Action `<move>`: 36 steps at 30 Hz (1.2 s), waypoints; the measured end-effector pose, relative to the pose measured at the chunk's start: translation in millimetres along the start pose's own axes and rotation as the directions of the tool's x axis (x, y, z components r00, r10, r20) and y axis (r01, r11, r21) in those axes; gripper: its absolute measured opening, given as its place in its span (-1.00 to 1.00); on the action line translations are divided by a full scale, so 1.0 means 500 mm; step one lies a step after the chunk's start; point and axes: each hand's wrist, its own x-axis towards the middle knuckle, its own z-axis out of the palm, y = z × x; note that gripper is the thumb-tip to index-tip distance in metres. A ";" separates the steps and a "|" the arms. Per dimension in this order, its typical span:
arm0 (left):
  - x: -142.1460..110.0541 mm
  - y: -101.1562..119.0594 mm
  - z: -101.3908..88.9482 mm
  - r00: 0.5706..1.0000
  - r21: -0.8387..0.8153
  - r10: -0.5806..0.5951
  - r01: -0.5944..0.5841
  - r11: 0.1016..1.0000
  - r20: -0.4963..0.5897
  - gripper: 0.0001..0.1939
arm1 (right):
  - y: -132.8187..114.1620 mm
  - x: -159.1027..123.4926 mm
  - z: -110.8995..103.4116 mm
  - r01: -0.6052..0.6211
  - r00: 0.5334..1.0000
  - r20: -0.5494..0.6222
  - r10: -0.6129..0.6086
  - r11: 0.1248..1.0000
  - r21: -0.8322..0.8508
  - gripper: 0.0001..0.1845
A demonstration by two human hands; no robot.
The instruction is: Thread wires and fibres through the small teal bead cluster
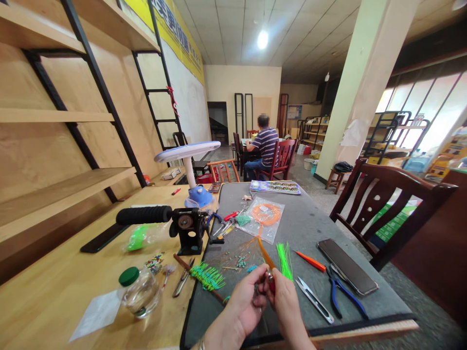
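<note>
In the head view my left hand (244,301) and my right hand (286,299) meet over the grey mat (310,306), fingertips close together. Both are closed on a small shiny red piece (271,282), mostly covered by the fingers. From it a flat bundle of orange strands (266,253) runs away from me toward a clear bag (268,218) of coiled orange strand. Right of the hands lies a bunch of green strands (284,260). Left of them is a stick (221,296) wrapped in green and blue ties (207,276).
Right: thread snips (314,300), blue-handled pliers (346,294), an orange pointed tool (310,261) and a phone (346,266). Left: a black clamp device (188,231), a green-lidded jar (138,294), scissors (183,277), beads (155,262). Behind, a person (266,148) sits at another table.
</note>
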 end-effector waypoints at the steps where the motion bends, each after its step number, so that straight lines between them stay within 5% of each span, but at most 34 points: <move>1: 0.001 0.000 -0.001 1.000 0.000 0.002 -0.002 1.000 0.002 -0.78 | 0.000 0.000 0.000 0.001 1.000 0.000 -0.001 1.000 0.001 -0.51; 36: -0.002 0.002 0.003 1.000 0.013 -0.012 0.012 1.000 0.016 -0.74 | -0.008 -0.006 0.003 -0.005 1.000 0.004 0.005 0.999 -0.036 -0.48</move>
